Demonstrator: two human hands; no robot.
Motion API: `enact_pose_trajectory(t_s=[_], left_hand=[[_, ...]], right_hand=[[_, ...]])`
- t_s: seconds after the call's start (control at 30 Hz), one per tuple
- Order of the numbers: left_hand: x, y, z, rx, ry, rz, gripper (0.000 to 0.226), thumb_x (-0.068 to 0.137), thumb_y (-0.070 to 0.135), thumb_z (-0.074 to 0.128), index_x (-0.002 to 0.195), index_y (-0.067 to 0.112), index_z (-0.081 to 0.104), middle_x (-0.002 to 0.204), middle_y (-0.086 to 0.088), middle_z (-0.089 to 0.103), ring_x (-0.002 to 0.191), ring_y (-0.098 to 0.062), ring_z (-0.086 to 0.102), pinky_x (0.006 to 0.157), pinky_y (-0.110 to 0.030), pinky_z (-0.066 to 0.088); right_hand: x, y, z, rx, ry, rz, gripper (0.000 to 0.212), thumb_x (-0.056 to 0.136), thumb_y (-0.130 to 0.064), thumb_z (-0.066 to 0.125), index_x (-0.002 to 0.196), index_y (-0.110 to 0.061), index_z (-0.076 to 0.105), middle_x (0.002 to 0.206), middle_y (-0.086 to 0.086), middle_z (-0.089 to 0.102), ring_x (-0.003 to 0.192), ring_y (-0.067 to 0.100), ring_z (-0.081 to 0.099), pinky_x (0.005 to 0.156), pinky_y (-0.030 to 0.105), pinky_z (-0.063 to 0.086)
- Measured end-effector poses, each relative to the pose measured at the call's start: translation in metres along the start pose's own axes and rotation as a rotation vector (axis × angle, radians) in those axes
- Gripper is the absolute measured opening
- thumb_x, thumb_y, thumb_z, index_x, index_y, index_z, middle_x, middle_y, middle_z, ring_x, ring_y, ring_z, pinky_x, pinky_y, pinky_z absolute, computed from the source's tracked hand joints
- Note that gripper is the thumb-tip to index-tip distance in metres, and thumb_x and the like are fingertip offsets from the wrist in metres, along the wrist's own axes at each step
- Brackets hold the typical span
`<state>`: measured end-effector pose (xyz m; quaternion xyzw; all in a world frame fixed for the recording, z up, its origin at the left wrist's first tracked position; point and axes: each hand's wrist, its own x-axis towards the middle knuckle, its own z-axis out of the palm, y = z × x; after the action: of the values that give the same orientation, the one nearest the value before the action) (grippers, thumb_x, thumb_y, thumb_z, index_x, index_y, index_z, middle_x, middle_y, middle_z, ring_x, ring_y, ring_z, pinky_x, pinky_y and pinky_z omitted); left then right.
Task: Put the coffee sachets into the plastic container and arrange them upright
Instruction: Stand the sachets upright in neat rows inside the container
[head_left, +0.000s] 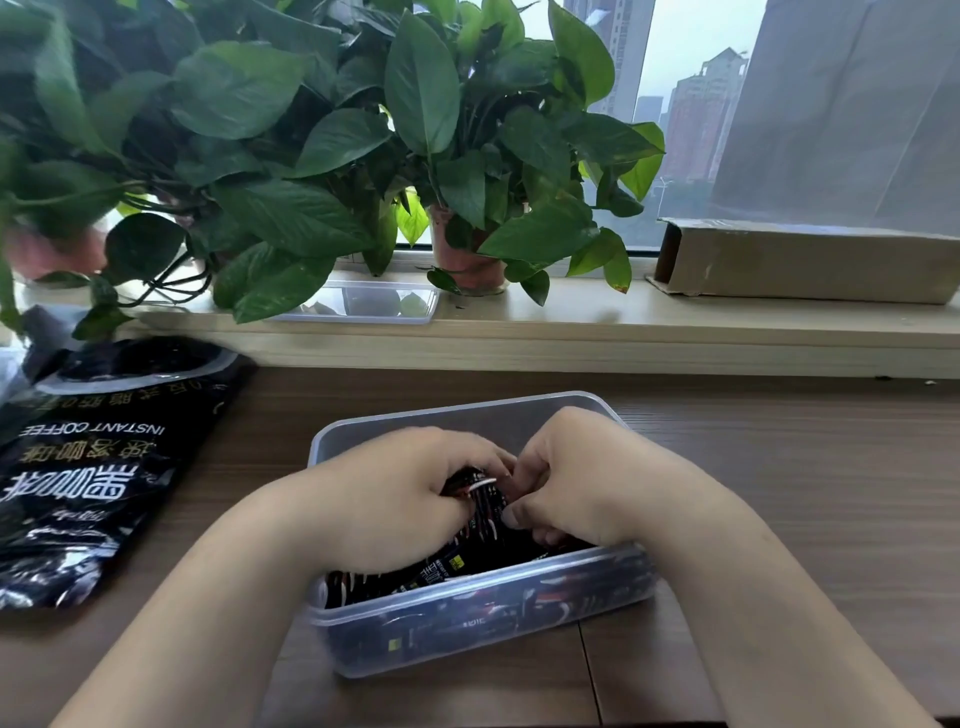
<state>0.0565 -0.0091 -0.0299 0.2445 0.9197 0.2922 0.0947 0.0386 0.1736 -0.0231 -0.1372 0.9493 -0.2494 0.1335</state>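
Fingers (467, 449) of the left hand (395, 499) are curled round a bundle of black coffee sachets (483, 506), gripping it from the 9 o'clock side. The right hand (576, 483) meets the same bundle from 3 o'clock: its fingers are curled down and in, and the thumb tip presses on the sachets. The two hands touch at the knuckles, and both are lowered inside the plastic container (457, 408).

More sachets fill the container's near half and show through its clear front wall at mixed angles; whether any stand fully upright cannot be told. The far half of the container shows bare wall.

The container sits on a brown wood-grain surface (805, 493), slightly skewed to its edge. At 9 o'clock from it, well apart, lies a large black instant coffee bag (104, 467), flat, with its mouth open at the far end. At 12 o'clock a pale window sill (675, 322) carries a clear lid (363, 304), leafy potted plants (415, 104) and, toward 2 o'clock, a long cardboard box (810, 260) lying on its side.
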Motion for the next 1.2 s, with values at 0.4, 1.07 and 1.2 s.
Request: enact_pose_trajectory(t_s=[0.4,1.07,1.2], left_hand=[[0.004,-0.010,0.007,0.032,-0.128,-0.019,0.057,0.067,0.014,0.044,0.103,0.052,0.065,0.116,0.013,0.070,0.109,-0.019,0.067,0.097,-0.046,0.053],[0.010,-0.006,0.002,0.058,-0.214,-0.043,0.051,0.078,0.003,0.045,0.106,0.037,0.071,0.119,0.024,0.059,0.119,-0.001,0.053,0.109,-0.031,0.039],[0.015,-0.017,0.007,0.044,-0.174,-0.026,0.060,0.064,0.013,0.042,0.091,0.060,0.067,0.113,0.035,0.057,0.117,-0.001,0.056,0.106,-0.036,0.044]], right_hand=[[-0.015,0.015,-0.032,0.006,0.198,-0.223,0.018,0.079,-0.014,0.079,0.090,-0.027,0.079,0.079,-0.012,0.075,0.070,-0.005,0.068,0.063,0.005,0.049],[0.002,0.004,-0.007,-0.552,0.230,-0.029,0.028,0.080,-0.004,0.067,0.098,-0.026,0.071,0.100,0.003,0.060,0.084,0.025,0.062,0.065,0.029,0.048],[0.001,0.009,-0.008,-0.502,0.123,-0.128,0.034,0.078,-0.041,0.075,0.109,-0.032,0.069,0.111,-0.004,0.062,0.108,0.018,0.053,0.086,0.033,0.051]])
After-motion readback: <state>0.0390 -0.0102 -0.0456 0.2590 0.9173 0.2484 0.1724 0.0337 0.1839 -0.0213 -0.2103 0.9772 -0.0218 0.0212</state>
